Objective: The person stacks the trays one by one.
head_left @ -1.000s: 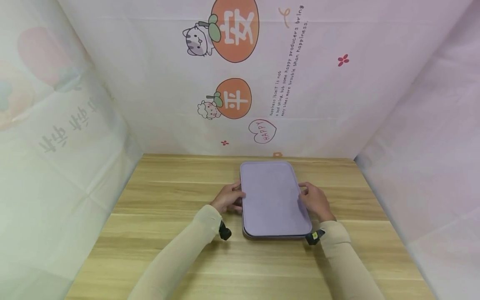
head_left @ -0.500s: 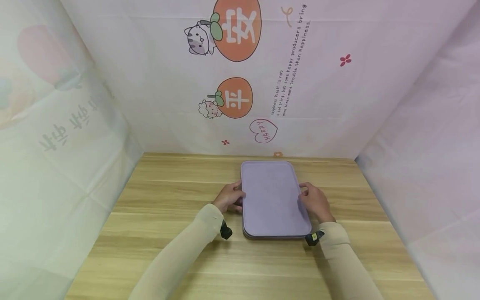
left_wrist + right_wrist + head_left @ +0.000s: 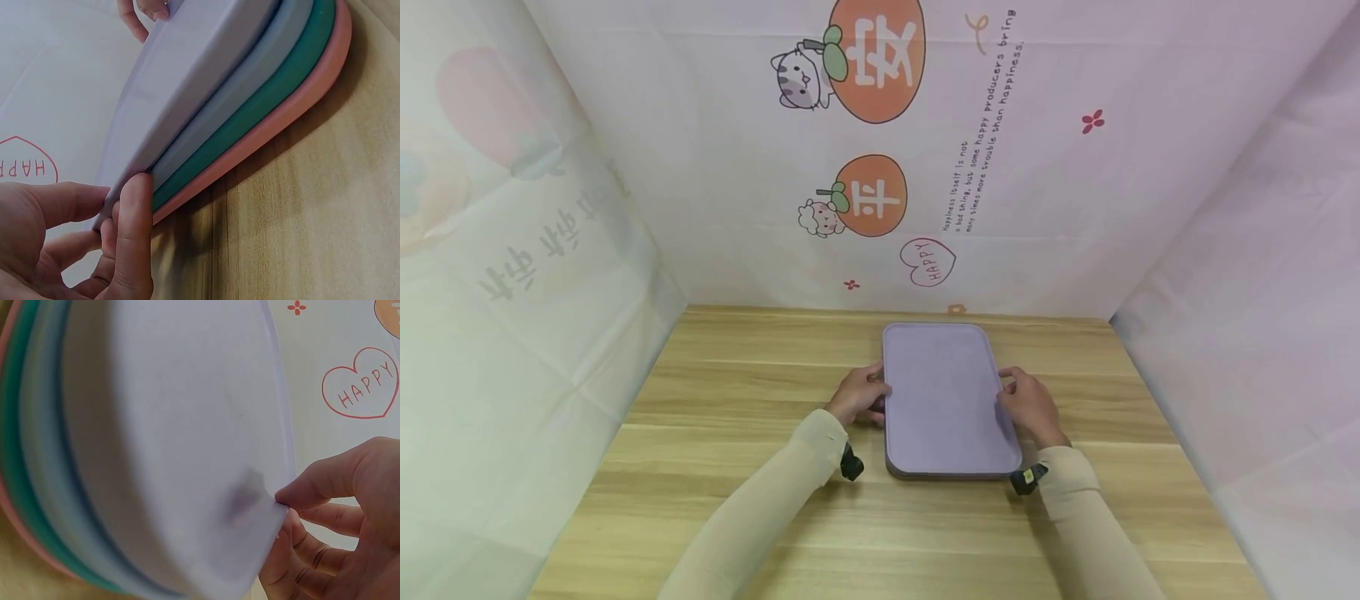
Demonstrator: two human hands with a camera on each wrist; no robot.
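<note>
Head view: left hand point(image 3: 856, 398) and right hand point(image 3: 1030, 406) pinch opposite long edges of the lilac top tray point(image 3: 946, 392), lying on a stack on the wooden table point(image 3: 737, 433).

Left wrist: thumb point(image 3: 134, 231) presses the lilac edge, just above the blue tray point(image 3: 250, 87), green tray point(image 3: 275, 106) and pink tray point(image 3: 294, 122).

Right wrist: thumb tip point(image 3: 294, 494) on the rim, fingers curled beneath. Best lift level, both sides together, so only the top one separates.

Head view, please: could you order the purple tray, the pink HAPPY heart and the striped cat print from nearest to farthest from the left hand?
1. The purple rectangular tray, topmost of a stack, held at its left edge by the left hand.
2. The pink HAPPY heart, low on the backdrop.
3. The striped cat print, high on the backdrop.
</note>
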